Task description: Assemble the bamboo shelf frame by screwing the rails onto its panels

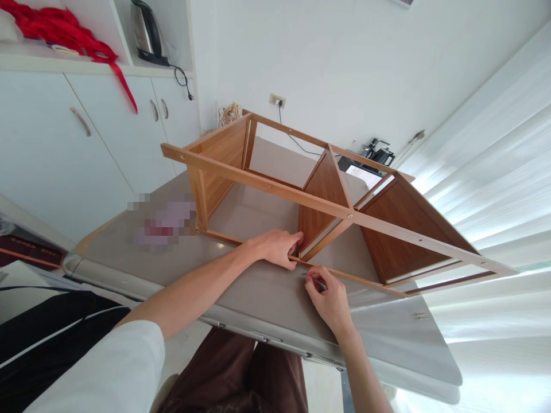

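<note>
A wooden shelf rack (271, 188) lies on its side on the grey table (267, 292), its shelf panels standing upright. My left hand (278, 248) is closed on the rack's near lower rail, where the middle shelf panel (322, 192) meets it. Just to the right, my right hand (330, 298) pinches a thin metal tool (319, 282) beside the same rail. The tool's tip points left toward the joint; most of it is hidden by my fingers, so its exact kind is unclear. Several small metal pieces, perhaps screws (420, 316), lie on the table at the right.
A blurred-out item (166, 223) rests on the table's left. White cabinets (99, 132) hold an electric kettle (146, 34) and red cloth (60, 26). A black appliance (379, 154) stands behind the rack. A wall socket (278, 100) has a cord. Curtains (495, 201) hang at right.
</note>
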The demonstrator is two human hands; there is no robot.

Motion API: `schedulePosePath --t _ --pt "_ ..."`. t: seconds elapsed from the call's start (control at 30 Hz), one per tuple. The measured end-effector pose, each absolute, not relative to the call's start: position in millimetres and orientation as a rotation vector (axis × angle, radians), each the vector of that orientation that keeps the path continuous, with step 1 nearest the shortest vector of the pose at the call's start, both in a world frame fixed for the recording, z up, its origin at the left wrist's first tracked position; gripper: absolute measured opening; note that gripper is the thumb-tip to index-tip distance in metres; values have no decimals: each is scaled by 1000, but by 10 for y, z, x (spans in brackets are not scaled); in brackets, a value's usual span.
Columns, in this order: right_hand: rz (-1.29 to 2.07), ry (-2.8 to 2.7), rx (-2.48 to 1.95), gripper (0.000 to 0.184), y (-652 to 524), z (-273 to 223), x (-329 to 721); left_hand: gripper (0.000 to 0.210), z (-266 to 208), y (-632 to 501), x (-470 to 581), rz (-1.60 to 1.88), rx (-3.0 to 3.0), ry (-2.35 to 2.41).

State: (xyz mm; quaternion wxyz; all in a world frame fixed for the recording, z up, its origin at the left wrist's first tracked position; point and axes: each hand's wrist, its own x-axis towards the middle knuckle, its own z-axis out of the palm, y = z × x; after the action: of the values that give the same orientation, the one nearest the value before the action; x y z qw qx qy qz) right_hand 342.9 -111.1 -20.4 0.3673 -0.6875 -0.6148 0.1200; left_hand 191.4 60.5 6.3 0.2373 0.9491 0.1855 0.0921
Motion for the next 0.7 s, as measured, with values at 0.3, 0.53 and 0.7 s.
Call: schedulePosePath --t 0.3,0.53,0.7 --pt "559 -1372 -1706 24 -1130 -316 3500 41 133 590 1896 229 2659 557" --pt "504 -1457 -1689 24 -1134 -328 3511 42 118 576 1925 230 2711 600" --pt "436 -1688 -1702 20 -1075 -244 3482 41 89 581 1930 248 2703 578"
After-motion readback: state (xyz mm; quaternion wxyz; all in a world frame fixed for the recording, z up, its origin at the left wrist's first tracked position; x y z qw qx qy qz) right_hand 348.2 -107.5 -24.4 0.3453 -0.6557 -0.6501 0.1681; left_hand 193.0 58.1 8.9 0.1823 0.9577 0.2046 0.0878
